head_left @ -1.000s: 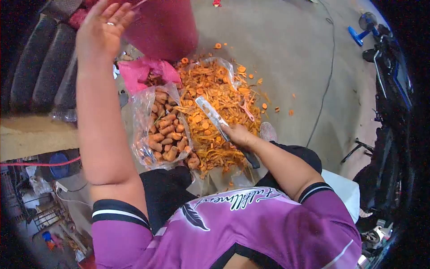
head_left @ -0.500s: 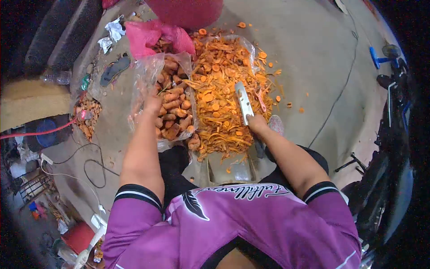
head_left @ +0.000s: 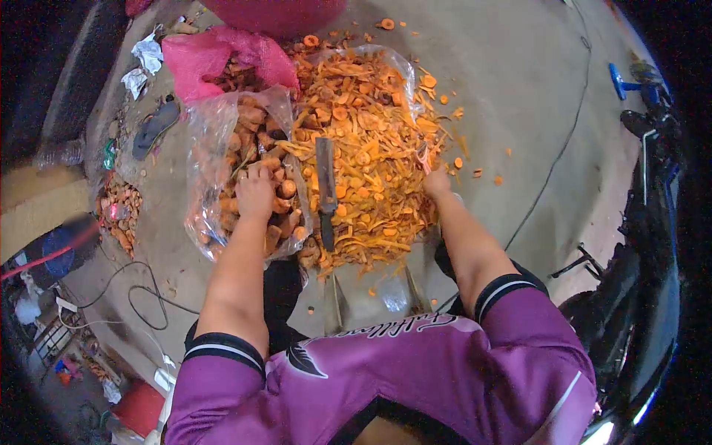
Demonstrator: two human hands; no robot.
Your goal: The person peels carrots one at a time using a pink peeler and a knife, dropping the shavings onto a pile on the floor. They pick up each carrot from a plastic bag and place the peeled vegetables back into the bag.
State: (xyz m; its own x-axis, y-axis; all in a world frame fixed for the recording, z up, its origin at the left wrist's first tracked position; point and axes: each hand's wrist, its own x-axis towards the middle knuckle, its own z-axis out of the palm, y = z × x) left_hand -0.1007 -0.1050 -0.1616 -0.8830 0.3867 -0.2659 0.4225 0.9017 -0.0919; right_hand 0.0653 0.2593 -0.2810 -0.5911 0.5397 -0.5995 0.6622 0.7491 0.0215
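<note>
Landmark: orange peel pile (head_left: 363,200) on the floor in front of the person. Left hand (head_left: 256,191) is left of the pile, palm down, reaching over the roots (head_left: 252,115) in the clear bag (head_left: 202,159). Left fingers bent and touching roots; can't tell if they grasp one. Right hand (head_left: 436,182) is at the pile's right edge, at the handle end of the pink peeler (head_left: 423,156). Right fingers mostly hidden behind the back of the hand; can't tell if clenched on the handle. Peeler lies along the pile's right side, head pointing away from the person.

Knife (head_left: 325,170) lies flat on the pile's left part, dark handle toward the person, no hand on it. Clear bag sits just beside the pile, on its left, full of brownish-orange roots. Pink sack (head_left: 189,67) is beyond the bag, left of the pile's far end; red tub (head_left: 274,13) behind the pile. Loose round slices (head_left: 428,81) scattered off the pile's far right edge. Sandal (head_left: 156,128) well left of the pile, cable (head_left: 550,172) well right of it.
</note>
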